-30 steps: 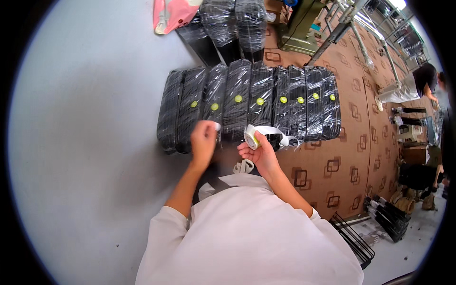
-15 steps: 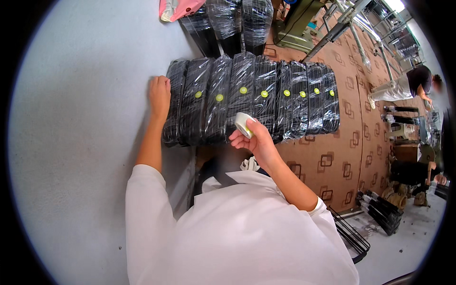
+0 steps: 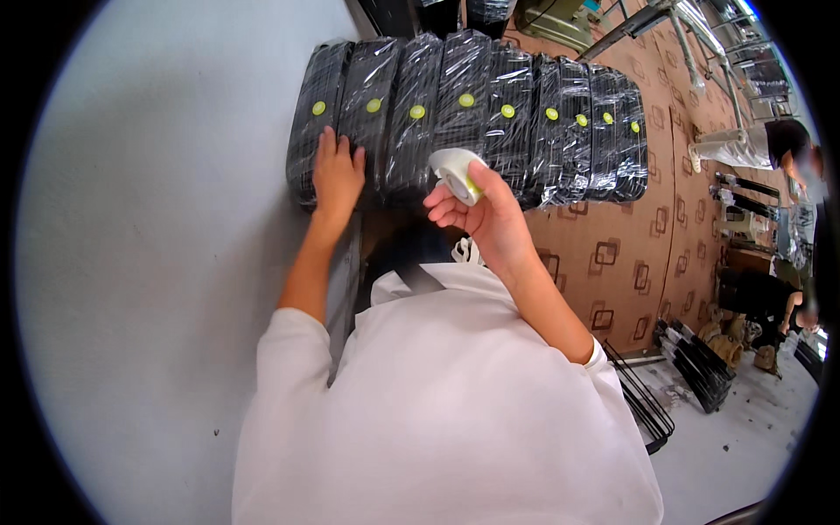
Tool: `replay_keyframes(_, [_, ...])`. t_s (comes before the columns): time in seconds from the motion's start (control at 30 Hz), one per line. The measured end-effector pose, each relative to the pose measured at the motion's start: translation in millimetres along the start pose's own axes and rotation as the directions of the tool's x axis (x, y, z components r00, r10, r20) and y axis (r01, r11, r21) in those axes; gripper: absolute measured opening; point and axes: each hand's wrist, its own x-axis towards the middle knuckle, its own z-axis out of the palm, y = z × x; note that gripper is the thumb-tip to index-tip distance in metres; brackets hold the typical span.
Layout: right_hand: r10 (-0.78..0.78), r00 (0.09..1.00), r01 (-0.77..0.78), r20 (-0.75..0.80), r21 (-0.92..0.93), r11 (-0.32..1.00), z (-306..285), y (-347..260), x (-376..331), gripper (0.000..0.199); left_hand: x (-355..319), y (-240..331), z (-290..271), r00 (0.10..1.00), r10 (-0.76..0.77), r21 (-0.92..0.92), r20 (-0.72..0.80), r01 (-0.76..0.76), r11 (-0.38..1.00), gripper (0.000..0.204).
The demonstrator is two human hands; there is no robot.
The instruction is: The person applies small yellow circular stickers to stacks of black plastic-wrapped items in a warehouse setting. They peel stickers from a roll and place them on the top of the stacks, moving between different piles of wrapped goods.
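Observation:
Several black bundles (image 3: 411,157) wrapped in clear plastic film stand side by side in a row in front of me. Each carries a round yellow-green sticker, including the leftmost sticker (image 3: 318,108). My left hand (image 3: 338,182) lies with its fingers apart on the near part of the bundles at the left end, below their stickers. It holds nothing that I can see. Before the middle bundles, my right hand (image 3: 490,214) grips a roll of stickers (image 3: 458,178), white with yellow-green showing at its side. The thumb presses on the roll's edge.
A pale grey surface (image 3: 157,262) spreads along the left. Brown patterned flooring (image 3: 604,254) is on the right. Beyond it are a metal frame (image 3: 682,44), a green machine (image 3: 556,22), two people and more wrapped black bundles (image 3: 696,363). A black wire rack (image 3: 643,398) sits near my right side.
My left hand has moved from the row's left end onto the bundles, its fingers spreading. The leftmost bundle, bare before, now bears a sticker. The row appears higher in view.

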Motion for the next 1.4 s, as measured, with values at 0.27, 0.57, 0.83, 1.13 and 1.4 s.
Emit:
replay_keyframes(0.27, [0.018,0.999,-0.018,-0.031,-0.006,1.0,-0.6,-2.7,12.1,0.039,99.5,8.2,-11.5,0.973,0.013,-0.38,-0.231,-0.102,0.919,0.026])
replay_keyframes(0.57, [0.025,0.998,-0.024,-0.062,0.017,1.0,19.6,-25.5,60.2,0.034,261.8,-50.6,72.7,0.968,0.029,-0.13,0.251,0.003,0.992,0.045])
replay_keyframes(0.83, [0.064,0.989,-0.053,-0.131,0.09,0.995,11.8,-19.5,93.5,0.043,193.1,-55.3,67.8,0.935,-0.083,-0.12,0.345,0.132,0.984,0.063])
replay_keyframes(1.13, [0.066,0.996,-0.059,-0.055,0.124,0.991,10.8,-36.5,87.7,0.041,231.2,-70.2,59.7,0.991,0.132,-0.1,0.034,-0.128,0.987,0.056])
replay_keyframes(1.4, [-0.032,0.982,0.056,-0.185,0.127,0.99,-19.4,-59.3,51.3,0.044,222.3,-106.9,107.2,0.935,-0.025,0.05,0.354,0.007,0.999,0.06])
